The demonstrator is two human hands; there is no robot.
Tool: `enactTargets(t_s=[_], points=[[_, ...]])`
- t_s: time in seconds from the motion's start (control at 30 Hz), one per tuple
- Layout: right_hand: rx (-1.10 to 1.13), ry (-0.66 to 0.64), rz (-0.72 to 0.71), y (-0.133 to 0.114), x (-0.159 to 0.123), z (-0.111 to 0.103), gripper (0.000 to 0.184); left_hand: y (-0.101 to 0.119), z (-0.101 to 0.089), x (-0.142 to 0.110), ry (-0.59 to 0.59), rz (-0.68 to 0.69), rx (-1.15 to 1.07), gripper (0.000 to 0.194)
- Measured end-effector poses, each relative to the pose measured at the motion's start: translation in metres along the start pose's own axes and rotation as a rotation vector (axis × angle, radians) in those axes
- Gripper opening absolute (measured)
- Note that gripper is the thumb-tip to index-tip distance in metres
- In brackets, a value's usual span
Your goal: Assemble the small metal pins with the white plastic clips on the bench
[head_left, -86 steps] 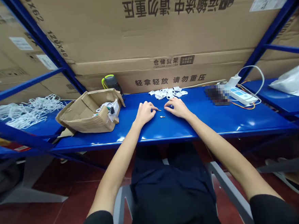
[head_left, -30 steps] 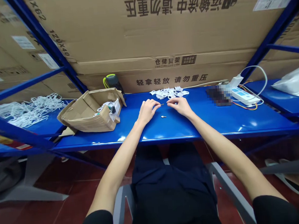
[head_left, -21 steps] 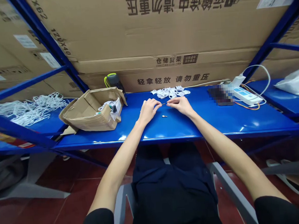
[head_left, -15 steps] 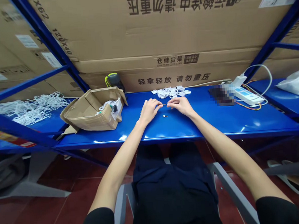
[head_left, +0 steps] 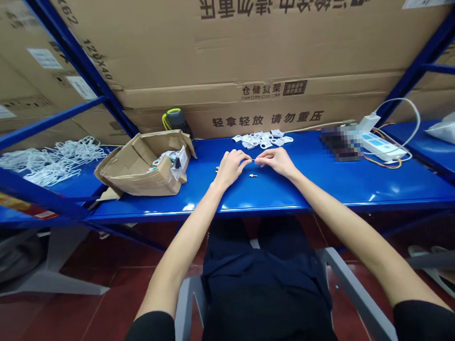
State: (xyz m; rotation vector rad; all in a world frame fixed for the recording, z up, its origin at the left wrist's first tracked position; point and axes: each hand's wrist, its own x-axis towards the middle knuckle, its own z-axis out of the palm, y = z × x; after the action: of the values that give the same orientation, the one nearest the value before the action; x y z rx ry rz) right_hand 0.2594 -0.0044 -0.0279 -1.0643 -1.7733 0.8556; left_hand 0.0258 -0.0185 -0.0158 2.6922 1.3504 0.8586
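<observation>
- The left hand (head_left: 231, 168) pinches a small, thin, rod-like piece (head_left: 253, 160) between thumb and fingers; the piece spans the narrow space between the two hands, above the glossy blue metal shelf (head_left: 291, 189).
- The right hand (head_left: 278, 161) has its thumb and fingertips pinched together at the piece's 3 o'clock end; whether they grip it or another tiny part, I cannot tell.
- From the rod-like piece, a short white-and-metal fitting (head_left: 253, 175) lies near, at 6 o'clock.
- Loose white plastic pieces (head_left: 263, 139) lie at 12 to 1 o'clock.
- At 9 o'clock, an open brown cardboard box (head_left: 142, 171) holds mixed small items.
- A dark cylindrical object with a yellow-green loop (head_left: 178, 122) stands at 10 o'clock.
- A white power strip (head_left: 379, 146) with cables lies at 3 o'clock.
</observation>
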Motion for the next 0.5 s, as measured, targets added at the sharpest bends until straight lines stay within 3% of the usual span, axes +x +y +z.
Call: enactTargets(t_s=[0.27, 0.5], points=[[0.130, 0.041, 0.020, -0.0083, -0.0027, 0.0040, 0.030, -0.0015, 0.0043, 0.0016, 0.085, -0.038, -0.155, 0.022], [0.106, 0.004, 0.006, -0.0092, -0.0014, 0.0071, 0.041, 0.0022, 0.0041, 0.0020, 0.087, -0.069, -0.187, 0.020]])
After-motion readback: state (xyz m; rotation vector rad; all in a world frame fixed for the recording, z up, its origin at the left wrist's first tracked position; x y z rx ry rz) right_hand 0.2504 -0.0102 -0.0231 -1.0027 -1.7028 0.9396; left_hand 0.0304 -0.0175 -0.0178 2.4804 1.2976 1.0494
